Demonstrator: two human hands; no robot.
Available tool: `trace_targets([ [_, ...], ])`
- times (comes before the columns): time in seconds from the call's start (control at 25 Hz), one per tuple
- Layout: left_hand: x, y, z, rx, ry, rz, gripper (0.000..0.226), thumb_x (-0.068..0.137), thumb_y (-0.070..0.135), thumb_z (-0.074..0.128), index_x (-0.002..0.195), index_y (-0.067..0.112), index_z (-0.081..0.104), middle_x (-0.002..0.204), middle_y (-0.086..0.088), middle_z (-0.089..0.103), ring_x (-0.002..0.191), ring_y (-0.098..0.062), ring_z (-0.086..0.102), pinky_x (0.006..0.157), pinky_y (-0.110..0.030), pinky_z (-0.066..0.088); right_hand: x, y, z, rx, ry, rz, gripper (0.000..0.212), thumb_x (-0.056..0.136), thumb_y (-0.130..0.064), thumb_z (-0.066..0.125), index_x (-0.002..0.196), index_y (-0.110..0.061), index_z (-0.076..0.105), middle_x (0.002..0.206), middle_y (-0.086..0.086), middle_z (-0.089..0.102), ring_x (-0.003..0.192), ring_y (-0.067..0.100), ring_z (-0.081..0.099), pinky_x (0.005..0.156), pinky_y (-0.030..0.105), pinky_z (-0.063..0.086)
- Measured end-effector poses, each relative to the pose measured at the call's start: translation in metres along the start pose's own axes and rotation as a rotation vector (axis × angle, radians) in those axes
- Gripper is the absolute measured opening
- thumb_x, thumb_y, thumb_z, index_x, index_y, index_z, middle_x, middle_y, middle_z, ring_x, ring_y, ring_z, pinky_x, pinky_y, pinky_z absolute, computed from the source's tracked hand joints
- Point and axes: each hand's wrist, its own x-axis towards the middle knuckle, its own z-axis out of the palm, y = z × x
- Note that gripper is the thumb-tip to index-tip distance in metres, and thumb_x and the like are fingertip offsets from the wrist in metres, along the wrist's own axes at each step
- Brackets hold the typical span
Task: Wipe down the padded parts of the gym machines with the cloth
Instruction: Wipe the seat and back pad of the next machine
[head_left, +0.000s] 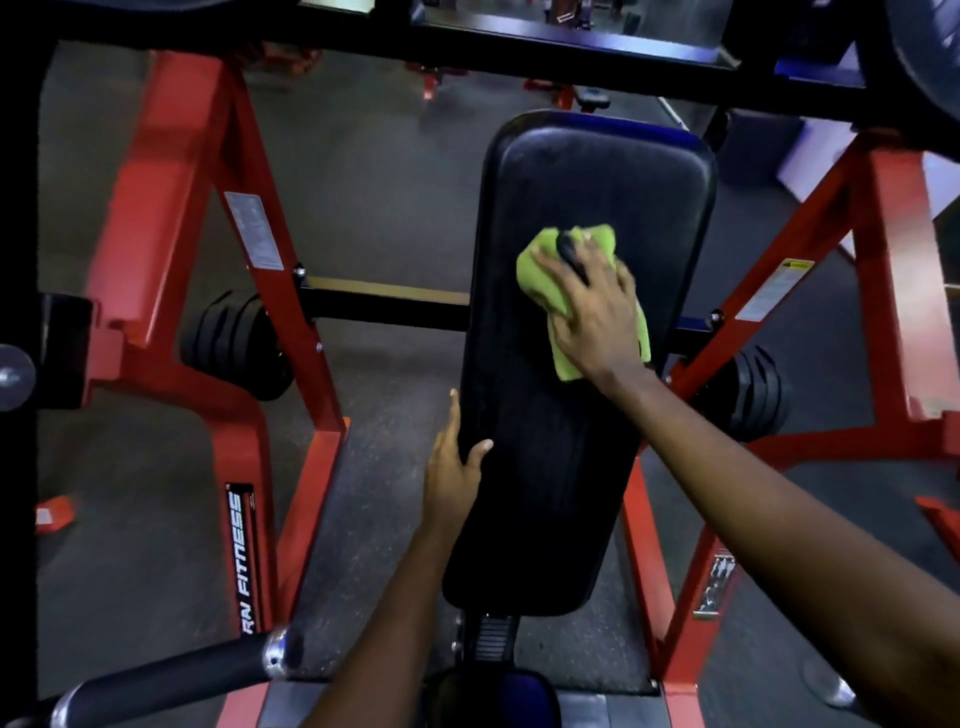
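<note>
The pad (550, 467) runs long from near to far. The right hand (592, 312) is the working grip. It lies spread flat on the green cloth (535, 270) and presses it onto the pad's far half, right of centre. Bare padding stretches nearward from there, toward the left hand (452, 478), which clasps the pad's left edge with the thumb on top.

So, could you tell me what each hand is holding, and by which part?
The left hand grips the black padded bench by its left edge; the right hand presses the green cloth onto it.
</note>
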Motion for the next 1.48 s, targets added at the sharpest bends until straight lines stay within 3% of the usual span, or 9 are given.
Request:
trace_targets([
  [0.12, -0.002, -0.002, 0.0, 0.006, 0.002, -0.011, 0.078, 0.1, 0.041, 0.059, 0.157, 0.049, 0.007, 0.157, 0.002, 0.042, 0.139, -0.013, 0.044, 0.109, -0.024, 0.038, 0.037, -0.021, -0.003, -0.001, 0.057, 0.076, 0.065, 0.089, -0.024, 0.062, 0.151, -0.031, 0.044, 0.158, 0.01, 0.039, 0.151, 0.03, 0.029, 0.116, 0.049, 0.029],
  [0.28, -0.009, -0.019, 0.0, -0.021, -0.013, 0.002, 0.074, 0.101, 0.042, 0.058, 0.156, 0.05, 0.009, 0.158, 0.007, 0.038, 0.14, -0.013, 0.043, 0.111, -0.024, 0.039, 0.001, -0.031, 0.012, -0.051, -0.032, -0.096, 0.069, 0.087, -0.022, 0.067, 0.151, -0.033, 0.043, 0.159, 0.008, 0.038, 0.152, 0.032, 0.025, 0.112, 0.052, 0.029],
  [0.48, -0.016, -0.023, -0.001, -0.014, 0.001, 0.027, 0.074, 0.103, 0.037, 0.057, 0.158, 0.046, 0.009, 0.153, 0.038, 0.02, 0.136, 0.016, 0.026, 0.099, 0.005, 0.022, -0.032, -0.032, 0.019, -0.118, -0.144, -0.34, 0.075, 0.084, -0.019, 0.07, 0.151, -0.035, 0.041, 0.163, 0.004, 0.034, 0.153, 0.029, 0.025, 0.117, 0.05, 0.024],
  [0.56, -0.015, -0.024, -0.001, -0.009, -0.004, 0.07, 0.073, 0.102, 0.029, 0.057, 0.159, 0.038, 0.014, 0.155, 0.038, 0.02, 0.137, 0.02, 0.024, 0.102, 0.003, 0.024, -0.007, -0.038, 0.014, -0.081, -0.104, -0.228, 0.075, 0.079, -0.015, 0.071, 0.149, -0.032, 0.047, 0.162, 0.006, 0.035, 0.151, 0.029, 0.028, 0.115, 0.05, 0.025],
  [0.72, -0.012, -0.028, -0.007, -0.025, -0.058, 0.078, 0.071, 0.103, 0.03, 0.056, 0.161, 0.036, 0.014, 0.162, 0.02, 0.027, 0.144, 0.003, 0.031, 0.109, -0.007, 0.029, 0.044, -0.067, 0.007, -0.048, -0.006, 0.052, 0.068, 0.08, -0.022, 0.066, 0.145, -0.031, 0.05, 0.159, 0.006, 0.038, 0.151, 0.03, 0.029, 0.113, 0.05, 0.025],
  [0.88, -0.014, -0.027, -0.008, -0.031, -0.04, 0.121, 0.069, 0.104, 0.026, 0.056, 0.161, 0.028, 0.016, 0.164, 0.015, 0.026, 0.145, 0.0, 0.031, 0.11, -0.008, 0.028, 0.001, -0.074, 0.026, -0.086, -0.05, -0.158, 0.061, 0.08, -0.022, 0.066, 0.139, -0.03, 0.056, 0.158, 0.005, 0.041, 0.149, 0.031, 0.031, 0.11, 0.052, 0.028],
  [1.08, -0.018, -0.029, -0.004, -0.029, -0.061, 0.013, 0.067, 0.103, 0.039, 0.053, 0.161, 0.031, 0.019, 0.159, 0.021, 0.024, 0.14, 0.003, 0.028, 0.107, -0.008, 0.026, -0.068, -0.072, 0.041, -0.181, -0.312, -0.478, 0.071, 0.075, -0.017, 0.07, 0.143, -0.029, 0.055, 0.162, 0.003, 0.037, 0.152, 0.03, 0.026, 0.116, 0.053, 0.022],
  [1.24, -0.027, -0.05, -0.003, -0.089, -0.116, 0.002, 0.066, 0.102, 0.044, 0.05, 0.16, 0.037, 0.019, 0.162, 0.018, 0.028, 0.146, -0.007, 0.032, 0.115, -0.026, 0.033, -0.007, -0.075, 0.022, -0.118, -0.172, -0.262, 0.072, 0.07, -0.013, 0.07, 0.14, -0.027, 0.056, 0.156, 0.009, 0.043, 0.147, 0.031, 0.035, 0.112, 0.05, 0.024],
  [1.48, -0.013, -0.047, -0.019, -0.418, -0.147, -0.237, 0.066, 0.096, 0.0, 0.042, 0.135, 0.052, 0.055, 0.145, 0.023, 0.051, 0.139, -0.004, 0.045, 0.113, -0.02, 0.035, -0.017, -0.088, 0.031, -0.137, -0.172, -0.24, 0.061, 0.079, -0.022, 0.065, 0.139, -0.032, 0.057, 0.157, 0.004, 0.043, 0.15, 0.029, 0.029, 0.113, 0.055, 0.026],
])
